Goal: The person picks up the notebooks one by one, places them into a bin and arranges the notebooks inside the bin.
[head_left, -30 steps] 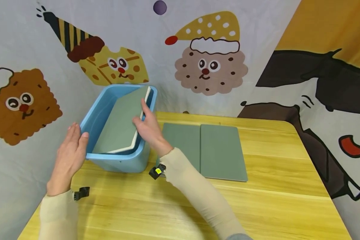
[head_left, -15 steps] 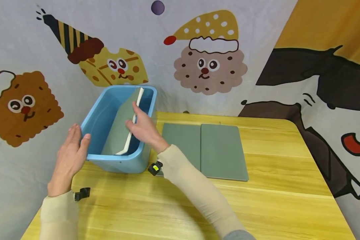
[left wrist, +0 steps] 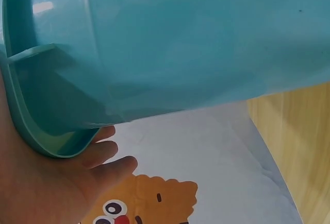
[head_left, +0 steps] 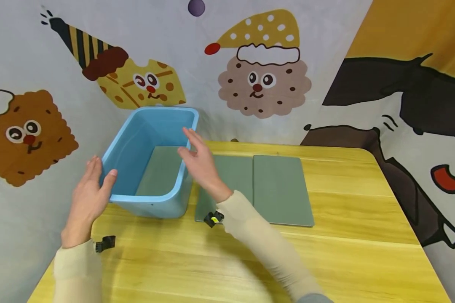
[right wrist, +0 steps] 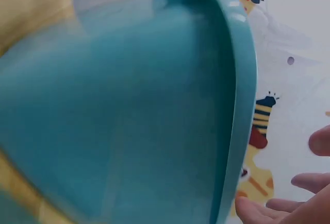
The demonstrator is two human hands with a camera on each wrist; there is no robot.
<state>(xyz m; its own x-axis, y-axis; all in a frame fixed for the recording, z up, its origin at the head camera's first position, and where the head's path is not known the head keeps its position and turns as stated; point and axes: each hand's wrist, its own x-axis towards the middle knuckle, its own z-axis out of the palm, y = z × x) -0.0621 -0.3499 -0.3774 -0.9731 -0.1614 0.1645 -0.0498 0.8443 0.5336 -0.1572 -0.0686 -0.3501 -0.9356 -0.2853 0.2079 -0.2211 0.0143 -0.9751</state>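
Observation:
A light blue plastic tub (head_left: 148,198) stands at the back left of the table. On its floor lies a grey-green notebook (head_left: 161,170), partly hidden by the tub's right wall. My left hand (head_left: 86,200) rests against the tub's left rim near the front corner; in the left wrist view its fingers (left wrist: 114,168) extend past the lip beneath the rim. Over the right rim hovers my right hand (head_left: 204,166), fingers extended and holding nothing. The right wrist view has the hand (right wrist: 301,211) apart from the tub's rim (right wrist: 246,95).
Two more grey-green notebooks lie side by side right of the tub: the right one (head_left: 282,189) in full view, the left one (head_left: 231,170) partly behind my right forearm. A cartoon-printed cloth (head_left: 258,130) hangs behind the wooden table (head_left: 349,252).
The notebook, earlier tilted in my right hand inside the tub, has dropped flat to the tub's floor. My right hand let go and moved up and right. My left hand stays put.

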